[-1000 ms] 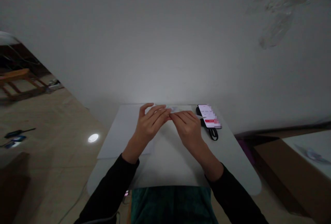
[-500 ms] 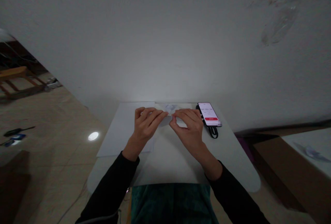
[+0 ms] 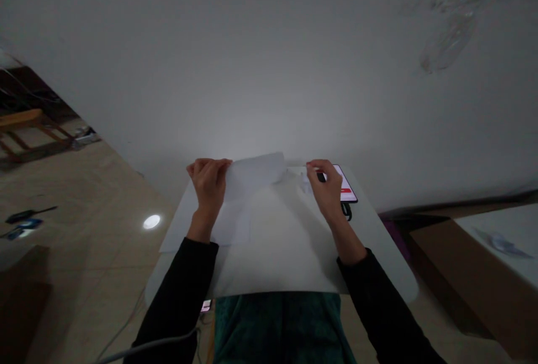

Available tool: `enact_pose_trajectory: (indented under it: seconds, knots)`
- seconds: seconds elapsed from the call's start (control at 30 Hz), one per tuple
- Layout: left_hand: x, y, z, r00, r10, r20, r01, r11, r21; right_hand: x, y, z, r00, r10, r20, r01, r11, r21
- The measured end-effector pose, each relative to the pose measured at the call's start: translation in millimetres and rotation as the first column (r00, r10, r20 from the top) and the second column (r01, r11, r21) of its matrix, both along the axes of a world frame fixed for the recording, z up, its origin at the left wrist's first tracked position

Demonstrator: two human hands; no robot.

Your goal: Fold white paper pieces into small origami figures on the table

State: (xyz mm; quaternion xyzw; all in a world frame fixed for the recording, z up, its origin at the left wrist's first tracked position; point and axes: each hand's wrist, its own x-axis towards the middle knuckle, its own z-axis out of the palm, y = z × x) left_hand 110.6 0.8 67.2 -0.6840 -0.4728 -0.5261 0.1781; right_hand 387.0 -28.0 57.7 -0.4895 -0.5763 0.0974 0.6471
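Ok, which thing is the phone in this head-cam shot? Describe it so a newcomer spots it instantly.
On the rounded white table, look at the far right corner. A black-edged smartphone lies there, just past the right hand. Its lit screen shows a red bar, and a looped black cable sits beside it.

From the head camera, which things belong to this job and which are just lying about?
In the job: left hand, right hand, white paper sheet.

Just lying about: smartphone, dark tool on the floor.
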Motion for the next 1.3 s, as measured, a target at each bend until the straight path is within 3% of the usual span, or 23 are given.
enact_pose_trajectory:
  seconds: [0.07,0.1,0.2,0.3,0.4,0.47,0.6,0.7,0.87,0.97,1.1,1.2,1.27,1.3]
  knots:
    - [5.6,0.3,-0.1,0.997,-0.080,-0.002,0.079,0.993,-0.088,-8.6,-1.4,-2.1,0.970,0.238,-0.051,-0.240,0.970,-0.038]
    - [9.8,-0.3,-0.9,0.992,-0.125,-0.013,0.123,0.984,-0.127,-13.9,-2.5,-3.9,0.959,0.277,-0.060,-0.280,0.959,-0.050]
    - [24.2,-4.0,-5.0,0.974,-0.214,-0.072,0.195,0.959,-0.205,-26.4,-5.4,-10.5,0.978,0.210,0.008,-0.208,0.971,-0.119]
    - [36.8,-9.5,-8.1,0.963,-0.217,-0.162,0.184,0.963,-0.197,-30.4,-6.4,-15.6,0.974,0.187,0.128,-0.169,0.976,-0.139]
    - [44.9,-15.4,-6.4,0.955,-0.237,-0.177,0.211,0.966,-0.151,-31.2,-6.4,-18.3,0.928,0.315,0.199,-0.301,0.948,-0.102]
    - [47.1,-18.4,-3.6,0.937,-0.318,-0.143,0.293,0.941,-0.168,-31.5,-6.8,-19.4,0.904,0.375,0.207,-0.368,0.927,-0.073]
    - [42.6,-18.5,-0.5,0.904,-0.419,-0.087,0.395,0.895,-0.208,-30.2,-7.9,-20.2,0.872,0.426,0.241,-0.425,0.903,-0.062]
    - [32.0,-12.8,-1.8,0.912,-0.400,-0.087,0.374,0.900,-0.223,-26.0,-5.9,-19.6,0.883,0.424,0.200,-0.418,0.906,-0.072]
    - [4.2,2.7,-8.0,0.943,-0.324,-0.074,0.297,0.922,-0.248,-11.5,3.6,-14.8,0.963,0.251,-0.097,-0.258,0.964,-0.069]
    - [-14.3,11.7,-11.5,0.973,-0.207,-0.101,0.180,0.956,-0.233,0.1,7.0,-8.8,0.968,0.141,-0.209,-0.161,0.983,-0.084]
    - [-20.5,10.5,-4.5,0.998,0.012,0.063,-0.004,0.993,-0.119,7.4,6.5,-3.5,0.977,0.085,-0.197,-0.108,0.988,-0.110]
    - [-3.3,-2.0,5.9,0.990,-0.121,0.074,0.131,0.981,-0.145,1.9,3.1,-3.9,0.964,0.248,-0.094,-0.262,0.944,-0.201]
    - [12.1,-10.4,8.8,0.959,-0.284,-0.004,0.271,0.917,-0.293,-3.2,0.7,-4.8,0.932,0.357,-0.066,-0.361,0.892,-0.271]
    - [18.6,-13.2,8.3,0.933,-0.359,-0.005,0.327,0.857,-0.398,-5.0,-0.1,-5.0,0.918,0.388,-0.084,-0.395,0.871,-0.292]
